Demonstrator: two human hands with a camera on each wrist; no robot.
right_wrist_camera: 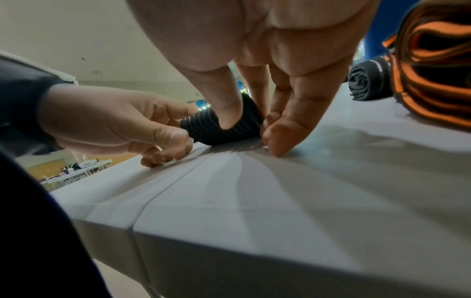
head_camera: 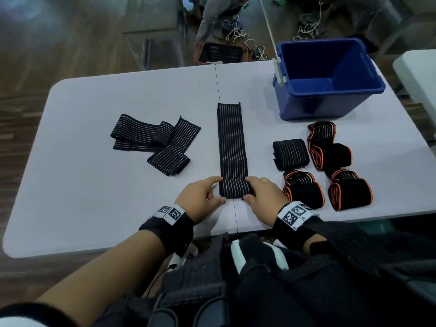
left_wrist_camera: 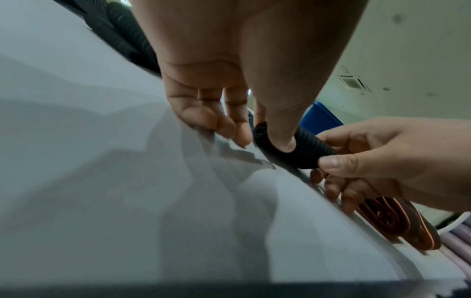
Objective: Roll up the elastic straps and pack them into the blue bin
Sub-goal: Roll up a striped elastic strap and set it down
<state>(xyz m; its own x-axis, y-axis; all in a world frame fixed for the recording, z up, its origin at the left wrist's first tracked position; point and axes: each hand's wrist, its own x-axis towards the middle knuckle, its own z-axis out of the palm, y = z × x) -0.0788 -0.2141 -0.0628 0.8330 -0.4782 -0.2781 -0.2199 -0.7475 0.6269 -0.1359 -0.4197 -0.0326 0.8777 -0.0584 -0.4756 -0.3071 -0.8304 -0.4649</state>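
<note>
A long black strap with white stripes (head_camera: 232, 142) lies flat along the table's middle, its near end wound into a small roll (head_camera: 234, 188). My left hand (head_camera: 219, 190) pinches the roll's left end, thumb on top (left_wrist_camera: 285, 141). My right hand (head_camera: 247, 188) pinches the right end, thumb pressed on the roll (right_wrist_camera: 203, 131). The blue bin (head_camera: 328, 79) stands at the back right with nothing visible inside. To the right lie a rolled striped strap (head_camera: 291, 153) and three orange-edged rolls (head_camera: 330, 147).
A loose heap of unrolled striped straps (head_camera: 155, 142) lies on the left of the white folding table (head_camera: 94, 185). The table's near edge is just behind my wrists. Beyond the far edge are a basket (head_camera: 221, 53) and cables on the floor.
</note>
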